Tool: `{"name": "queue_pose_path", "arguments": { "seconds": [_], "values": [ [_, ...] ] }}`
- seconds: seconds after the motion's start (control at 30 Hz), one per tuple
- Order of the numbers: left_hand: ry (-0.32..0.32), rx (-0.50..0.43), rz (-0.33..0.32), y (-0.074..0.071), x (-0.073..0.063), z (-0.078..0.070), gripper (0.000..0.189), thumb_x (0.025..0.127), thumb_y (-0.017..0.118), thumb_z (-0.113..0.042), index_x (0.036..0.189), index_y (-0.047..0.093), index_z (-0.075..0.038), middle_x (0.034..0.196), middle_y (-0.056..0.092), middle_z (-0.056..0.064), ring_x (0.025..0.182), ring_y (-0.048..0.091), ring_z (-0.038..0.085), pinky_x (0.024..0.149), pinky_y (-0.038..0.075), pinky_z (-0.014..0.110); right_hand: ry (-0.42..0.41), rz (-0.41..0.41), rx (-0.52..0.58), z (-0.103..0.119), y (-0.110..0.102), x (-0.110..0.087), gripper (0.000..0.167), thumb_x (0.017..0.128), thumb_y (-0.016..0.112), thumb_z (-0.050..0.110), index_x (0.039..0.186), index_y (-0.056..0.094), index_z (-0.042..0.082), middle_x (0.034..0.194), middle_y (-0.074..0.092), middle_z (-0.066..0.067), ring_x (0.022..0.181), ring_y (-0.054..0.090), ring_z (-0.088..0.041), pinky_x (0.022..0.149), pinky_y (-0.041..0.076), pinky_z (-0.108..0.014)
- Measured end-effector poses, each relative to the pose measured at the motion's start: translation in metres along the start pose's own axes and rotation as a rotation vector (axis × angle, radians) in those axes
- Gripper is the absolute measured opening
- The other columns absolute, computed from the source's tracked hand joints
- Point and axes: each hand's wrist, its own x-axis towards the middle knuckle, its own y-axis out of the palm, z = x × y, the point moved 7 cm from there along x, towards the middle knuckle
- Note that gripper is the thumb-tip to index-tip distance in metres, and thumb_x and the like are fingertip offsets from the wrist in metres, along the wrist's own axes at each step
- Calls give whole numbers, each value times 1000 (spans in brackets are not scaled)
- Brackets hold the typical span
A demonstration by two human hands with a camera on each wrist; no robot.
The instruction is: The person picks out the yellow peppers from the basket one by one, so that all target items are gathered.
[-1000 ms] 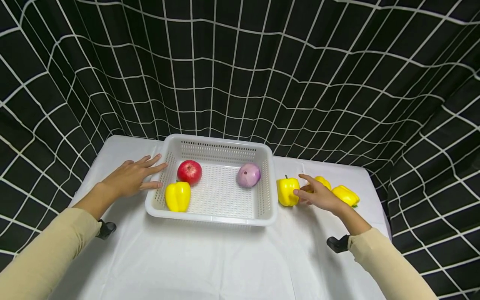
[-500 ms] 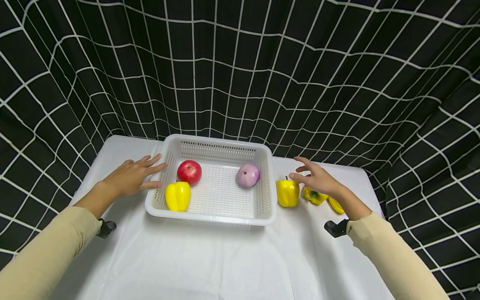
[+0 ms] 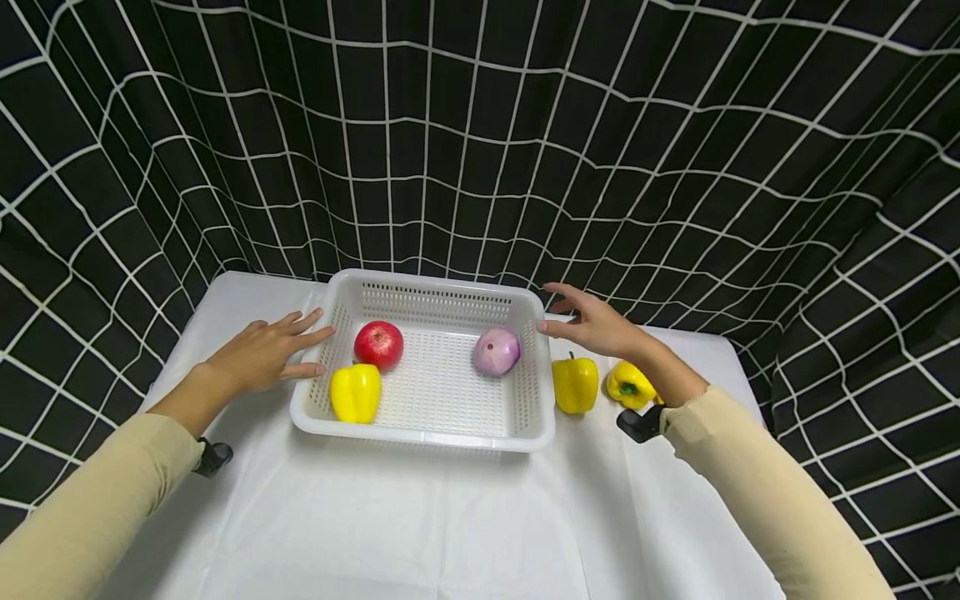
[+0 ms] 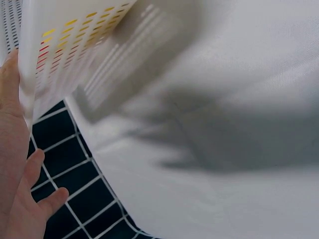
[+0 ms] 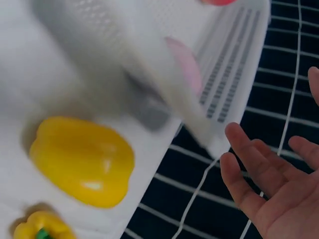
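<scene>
Centrally on the white-covered table (image 3: 420, 525), a white perforated plastic basket (image 3: 420, 438) is set. At its left rim the left hand (image 3: 262, 354) is placed, back upward, with the fingers spread and nearly straight; nothing is gripped, though in the left wrist view a finger is seen laid against the basket's edge. Beside the basket's far right corner the right hand (image 3: 596, 325) is held, its fingers parted and loosely bent, with nothing grasped; whether the rim is touched by the fingertips cannot be told.

Inside the basket, a yellow bell pepper (image 3: 356, 393) is lodged in the near left corner, a red apple-like fruit (image 3: 378, 346) is found just beyond it, and a purple onion (image 3: 497, 351) is set well apart from both, near the right wall. Just outside that wall, a second yellow bell pepper (image 3: 575, 386) is laid with its stem toward the far side. Farther right of the basket, a third yellow bell pepper (image 3: 626, 383) is turned so that its green stem end is shown. Beige sleeves (image 3: 772, 483) are worn on both arms. Behind the basket, black cloth (image 3: 457, 96) patterned with a white grid is hung.
</scene>
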Motion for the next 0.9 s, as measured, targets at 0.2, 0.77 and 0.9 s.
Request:
{"name": "queue_pose_path", "arguments": {
  "seconds": [0.2, 0.77, 0.9],
  "values": [
    [-3, 0, -3, 1, 0, 0, 69, 94, 62, -49, 152, 42, -20, 162, 27, 15, 143, 30, 46, 107, 31, 69, -54, 34, 22, 21, 20, 18, 75, 94, 70, 24, 155, 30, 6, 146, 45, -27, 119, 59, -44, 97, 51, -54],
    [-4, -3, -1, 4, 2, 3, 69, 94, 63, -49, 152, 41, -20, 162, 27, 14, 144, 29, 46, 107, 32, 70, -173, 251, 16, 73, 105, 50, 89, 83, 83, 20, 155, 31, 5, 155, 37, -24, 123, 57, -43, 103, 48, -48],
    [-10, -4, 5, 4, 2, 4, 69, 94, 63, -49, 153, 41, -20, 162, 26, 14, 144, 28, 46, 108, 31, 69, -163, 303, 5, 84, 124, 55, 91, 83, 82, 23, 156, 30, 9, 157, 35, -21, 125, 56, -42, 101, 51, -42]
  ]
}}
